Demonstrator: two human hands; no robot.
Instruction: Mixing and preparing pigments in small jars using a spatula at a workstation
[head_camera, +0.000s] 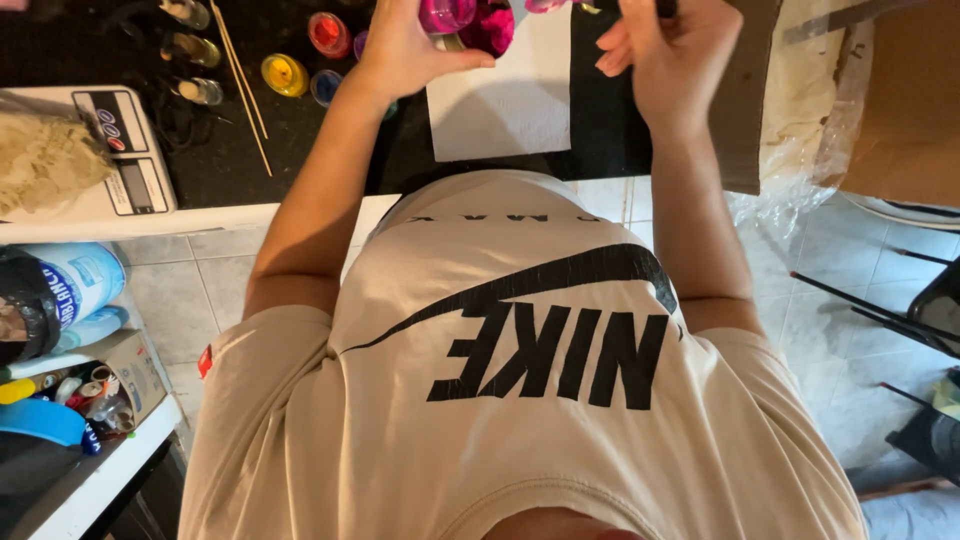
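The small clear cup of magenta liquid (446, 14) sits in the left hand (405, 50), fingers wrapped around its lower wall, at the very top of the view above a white sheet of paper (510, 105). A second dark pink blob (490, 28) lies just right of the cup, touching or nearly touching it; whether it is another container or a stained piece cannot be told. The right hand (665, 55) is closed around a thin dark stick-like tool (662, 8), pinched near its top.

Judging from this, the step goes best with the cup kept level over the paper so drips land there, and the tool worked slowly.

Left of the left hand stand open pots of red (328, 33), yellow (284, 74) and blue (325, 86) colour, with thin wooden skewers (243, 85) and a small scale (125, 150) further out. The cup's rim, the tool's tip and both sets of fingertips are cut off by the frame edge.
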